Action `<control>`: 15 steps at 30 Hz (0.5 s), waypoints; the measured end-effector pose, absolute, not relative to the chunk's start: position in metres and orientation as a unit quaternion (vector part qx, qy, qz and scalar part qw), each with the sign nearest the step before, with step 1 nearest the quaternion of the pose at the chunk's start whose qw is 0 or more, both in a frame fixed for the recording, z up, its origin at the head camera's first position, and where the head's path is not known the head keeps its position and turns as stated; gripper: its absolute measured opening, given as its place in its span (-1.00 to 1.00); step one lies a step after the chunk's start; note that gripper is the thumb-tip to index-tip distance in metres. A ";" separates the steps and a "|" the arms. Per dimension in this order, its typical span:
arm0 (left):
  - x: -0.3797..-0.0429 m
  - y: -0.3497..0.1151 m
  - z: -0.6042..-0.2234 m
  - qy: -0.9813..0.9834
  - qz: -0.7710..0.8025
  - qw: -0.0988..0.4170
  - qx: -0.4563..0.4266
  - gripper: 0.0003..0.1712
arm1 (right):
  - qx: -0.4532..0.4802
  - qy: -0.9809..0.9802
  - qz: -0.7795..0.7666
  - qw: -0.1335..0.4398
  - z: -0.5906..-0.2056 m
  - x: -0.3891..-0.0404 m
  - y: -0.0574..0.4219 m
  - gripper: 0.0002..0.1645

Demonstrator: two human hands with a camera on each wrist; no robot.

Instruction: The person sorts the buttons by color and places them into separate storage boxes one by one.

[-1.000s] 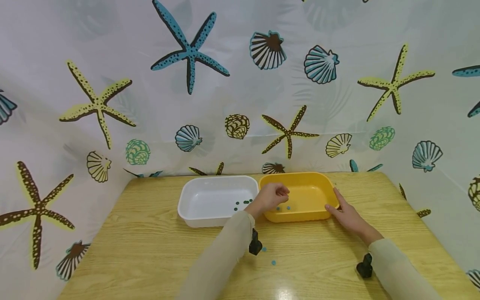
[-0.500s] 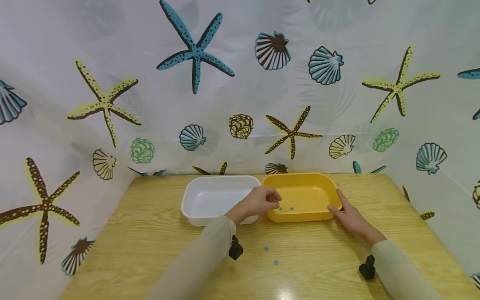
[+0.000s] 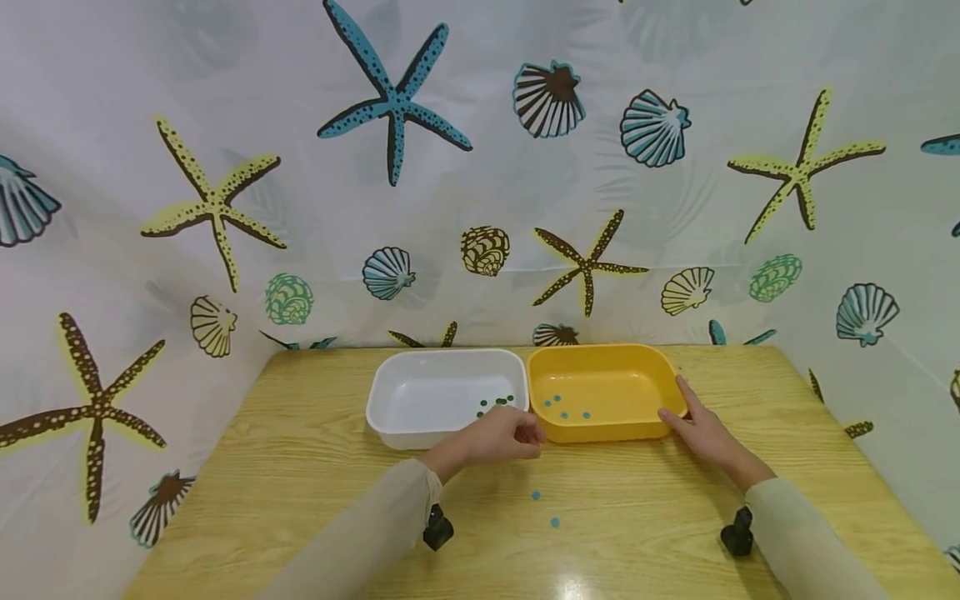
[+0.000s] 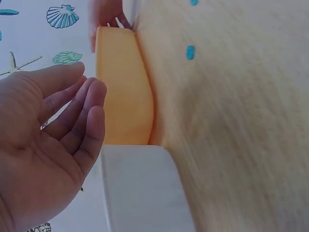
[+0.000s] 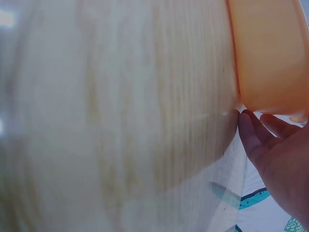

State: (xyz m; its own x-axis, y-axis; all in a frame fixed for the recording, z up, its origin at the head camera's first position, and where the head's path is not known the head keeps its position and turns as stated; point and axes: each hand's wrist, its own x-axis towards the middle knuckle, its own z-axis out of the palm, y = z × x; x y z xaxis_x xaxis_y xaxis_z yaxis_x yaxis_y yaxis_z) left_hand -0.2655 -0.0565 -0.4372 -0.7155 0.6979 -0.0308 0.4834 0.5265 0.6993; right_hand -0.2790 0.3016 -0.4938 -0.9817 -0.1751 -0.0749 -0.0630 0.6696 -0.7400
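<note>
My left hand (image 3: 497, 435) is in front of the white tray's near right corner, fingers loosely curled, overlapping the tray in the head view. In the left wrist view nothing shows between its thumb and fingers (image 4: 94, 92). My right hand (image 3: 703, 433) holds the right end of the yellow tray (image 3: 600, 432), thumb at the near corner and fingers along the outer side. Several small blue discs (image 3: 587, 415) lie inside the yellow tray at its left. Two more blue discs sit on the table, one farther off (image 3: 536, 495) and one nearer (image 3: 555, 522).
The white tray (image 3: 420, 437) stands directly left of the yellow one, with several dark green discs (image 3: 501, 401) in its right part. Both are near the back of the wooden table (image 3: 300, 467). A sea-patterned cloth (image 3: 450, 167) hangs behind and at both sides.
My left hand has drawn back from over the yellow tray, toward me and to the left. More blue discs inside that tray show now. The right hand keeps its place at the tray's end.
</note>
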 end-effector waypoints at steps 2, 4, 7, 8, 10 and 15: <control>-0.262 -0.059 -0.443 0.858 0.343 0.171 0.342 -0.91 | -0.066 0.910 -0.403 0.070 -0.494 -0.279 0.302 0.05; -0.259 -0.061 -0.450 0.858 0.341 0.185 0.338 -0.89 | -0.067 0.910 -0.404 0.069 -0.494 -0.279 0.302 0.06; -0.253 -0.063 -0.459 0.855 0.341 0.212 0.328 -0.87 | -0.068 0.909 -0.405 0.069 -0.495 -0.279 0.303 0.06; -0.252 -0.063 -0.462 0.854 0.341 0.219 0.326 -0.87 | -0.067 0.909 -0.405 0.069 -0.496 -0.279 0.303 0.06; -0.250 -0.064 -0.468 0.856 0.335 0.227 0.322 -0.85 | -0.067 0.909 -0.405 0.069 -0.496 -0.280 0.303 0.06; -0.247 -0.062 -0.481 0.867 0.310 0.213 0.327 -0.82 | -0.067 0.909 -0.407 0.067 -0.496 -0.280 0.303 0.06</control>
